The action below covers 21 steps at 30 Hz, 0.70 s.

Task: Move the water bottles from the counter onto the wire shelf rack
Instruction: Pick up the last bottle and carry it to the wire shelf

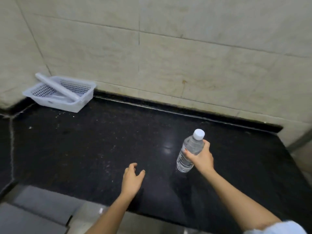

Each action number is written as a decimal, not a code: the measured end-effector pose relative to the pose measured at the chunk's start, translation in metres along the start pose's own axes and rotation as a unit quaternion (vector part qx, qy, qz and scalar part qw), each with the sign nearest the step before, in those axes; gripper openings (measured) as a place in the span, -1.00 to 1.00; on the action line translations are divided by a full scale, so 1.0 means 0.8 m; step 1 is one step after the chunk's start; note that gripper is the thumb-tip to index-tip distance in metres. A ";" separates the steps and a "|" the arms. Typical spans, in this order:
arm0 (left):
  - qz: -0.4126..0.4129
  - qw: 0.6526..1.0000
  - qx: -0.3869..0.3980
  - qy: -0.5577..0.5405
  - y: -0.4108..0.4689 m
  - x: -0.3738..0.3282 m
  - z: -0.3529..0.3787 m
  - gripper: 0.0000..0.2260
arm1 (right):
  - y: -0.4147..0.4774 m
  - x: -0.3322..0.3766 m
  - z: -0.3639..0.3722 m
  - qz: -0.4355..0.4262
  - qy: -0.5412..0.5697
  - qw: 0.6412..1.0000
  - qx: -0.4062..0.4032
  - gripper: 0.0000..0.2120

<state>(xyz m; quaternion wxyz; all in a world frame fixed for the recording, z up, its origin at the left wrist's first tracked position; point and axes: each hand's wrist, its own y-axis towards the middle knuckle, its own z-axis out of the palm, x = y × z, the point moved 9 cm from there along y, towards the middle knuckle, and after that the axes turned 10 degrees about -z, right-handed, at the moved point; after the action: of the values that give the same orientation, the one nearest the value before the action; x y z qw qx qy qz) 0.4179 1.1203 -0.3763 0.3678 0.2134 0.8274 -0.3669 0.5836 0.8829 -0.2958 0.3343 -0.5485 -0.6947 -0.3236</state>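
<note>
Right hand (201, 157): wrapped round the upper body of the water bottle (189, 152), fingers curled on it, likely for a lift.
Bottle: tilted, base on or just above the counter (101, 141).
Left hand (132, 179): empty, fingers loosely spread.
Wire rack: unseen.

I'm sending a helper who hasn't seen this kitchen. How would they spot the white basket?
Find the black counter under the tiled wall. In its far left corner sits a white perforated plastic basket with a white tube lying across it. It is the only container there; the clear water bottle stands well right.
</note>
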 end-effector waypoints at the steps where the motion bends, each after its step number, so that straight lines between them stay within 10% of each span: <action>1: 0.013 1.000 0.016 0.009 -0.005 0.002 0.002 -0.59 | -0.022 -0.003 -0.009 0.005 0.002 1.000 -0.011 -0.30; 21: 0.249 0.921 0.268 0.134 -0.229 -0.114 0.272 -0.61 | -0.346 -0.145 -0.354 0.134 -0.043 0.951 -0.274 -0.40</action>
<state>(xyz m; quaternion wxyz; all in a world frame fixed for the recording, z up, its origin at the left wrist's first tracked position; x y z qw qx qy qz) 0.4603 0.8291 -0.3240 0.2614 0.5504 0.6598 -0.4397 0.3641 0.5362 -0.2528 0.1814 -0.7205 -0.5133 -0.4296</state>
